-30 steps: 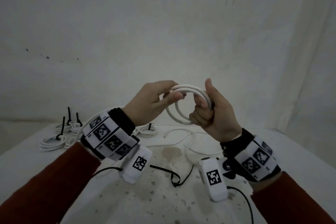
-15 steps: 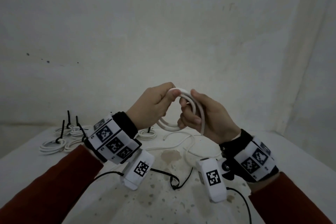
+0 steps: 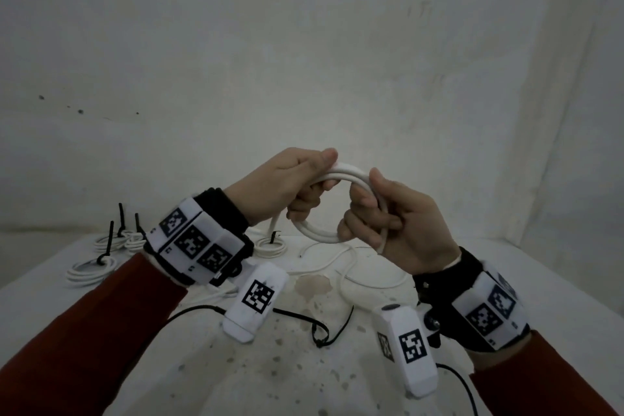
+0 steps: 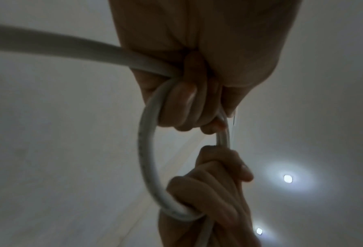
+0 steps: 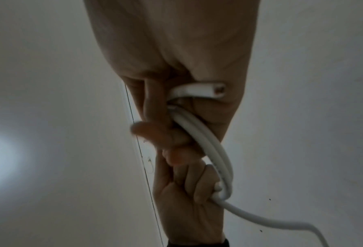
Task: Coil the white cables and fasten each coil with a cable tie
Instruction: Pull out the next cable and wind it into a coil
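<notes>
A white cable coil (image 3: pixel 317 234) of two or three loops is held up in the air between both hands, above the table. My left hand (image 3: pixel 304 192) grips the coil's top left, thumb on top and fingers curled through the loop (image 4: pixel 146 158). My right hand (image 3: pixel 368 213) grips the right side, fingers curled round the strands (image 5: pixel 208 147). A cut cable end (image 5: pixel 208 91) sticks out across the right palm. A loose tail (image 5: pixel 271 220) hangs down from the left hand. A black cable tie (image 3: pixel 317 331) lies on the table below.
Several tied coils with black ties lie at the table's far left (image 3: pixel 89 268) and behind my left wrist (image 3: pixel 270 245). A loose white cable (image 3: pixel 354 267) snakes across the stained white table (image 3: pixel 312 285). White cloth walls rise behind and to the right.
My right hand has let go its thumb-up hold and taken a new grip on the coil's right side. The left hand has kept its hold at the top left.
</notes>
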A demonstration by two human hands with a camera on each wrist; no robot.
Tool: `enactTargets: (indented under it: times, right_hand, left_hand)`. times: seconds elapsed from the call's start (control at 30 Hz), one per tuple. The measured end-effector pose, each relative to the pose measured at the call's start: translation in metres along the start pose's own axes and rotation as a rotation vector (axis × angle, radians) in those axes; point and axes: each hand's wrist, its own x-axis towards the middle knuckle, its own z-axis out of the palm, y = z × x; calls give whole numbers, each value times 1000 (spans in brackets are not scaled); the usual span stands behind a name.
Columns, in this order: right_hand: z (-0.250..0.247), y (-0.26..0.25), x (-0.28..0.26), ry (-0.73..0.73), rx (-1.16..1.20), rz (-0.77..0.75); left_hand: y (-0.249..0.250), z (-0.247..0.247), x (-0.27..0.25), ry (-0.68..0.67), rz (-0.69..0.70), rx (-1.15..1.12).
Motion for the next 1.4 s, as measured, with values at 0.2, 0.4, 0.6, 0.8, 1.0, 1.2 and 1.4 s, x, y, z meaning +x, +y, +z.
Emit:
enactTargets:
  times: [0.2,0.4,0.6,0.8,1.0,1.2,1.4]
  right_hand:
    - [-1,2,3,87,147,-21]
    - [-28,-17,0,97,405,-207]
    - [-38,-44,-16,159,514,-497]
    - [-29,-60,-2,256,433,-698]
    - [-24,-59,24,487,40,-717]
    - [-33,-30,26,540,-995,-478]
    - [-41,-24,3,214,-1473,-80]
  left_hand:
    - [-11,-2,-3,112,124,273]
    - [-41,-22,-7,252,231,665]
    - [-81,-45,-1,352,153,808]
    - [-85,-18,13,352,257,1225]
    - [-70,8,19,221,462,1460]
    - [-48,16,13,155,640,1446]
    - [-36,-7,6,257,605,1443]
